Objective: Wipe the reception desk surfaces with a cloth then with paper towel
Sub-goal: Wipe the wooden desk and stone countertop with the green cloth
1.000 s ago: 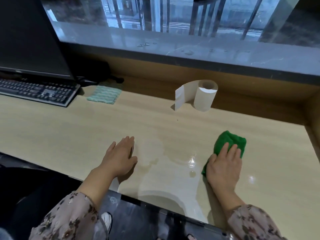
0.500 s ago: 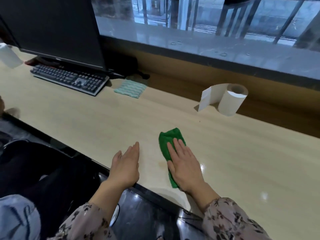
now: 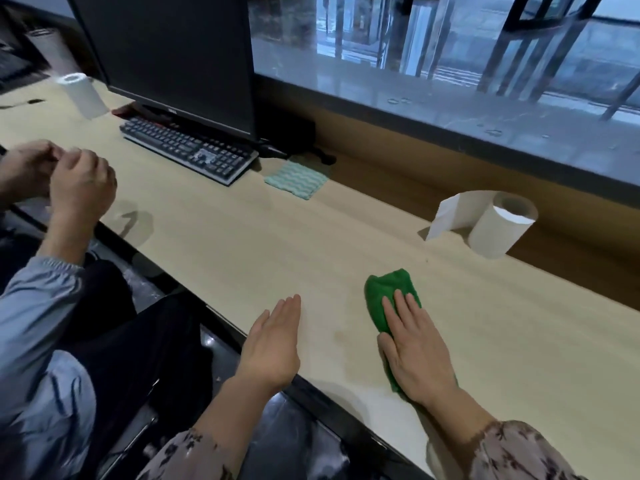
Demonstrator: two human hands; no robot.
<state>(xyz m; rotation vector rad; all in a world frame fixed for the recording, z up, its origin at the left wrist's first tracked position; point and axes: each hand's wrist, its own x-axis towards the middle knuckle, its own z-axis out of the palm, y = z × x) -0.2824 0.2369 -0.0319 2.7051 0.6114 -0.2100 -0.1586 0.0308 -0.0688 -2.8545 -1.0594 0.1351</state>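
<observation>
Head view: left hand [image 3: 273, 344] rests on desk [image 3: 242, 244] at front edge, fingers straight, empty. Right hand [image 3: 415, 348], fingers straight, presses green cloth [image 3: 384, 292] onto desk. Best done with even palm pressure, overlapping strokes (cloth looks bunched; refolding would help). Farther back, paper towel roll [image 3: 498, 226] stands on end, well apart from cloth. Cloth's near part hidden under palm; specks on raised counter [image 3: 450, 112] beyond hard to make out.

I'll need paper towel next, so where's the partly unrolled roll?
Head view: the partly unrolled roll stands at the desk's back edge on the right, beyond the green cloth under the right hand.
</observation>
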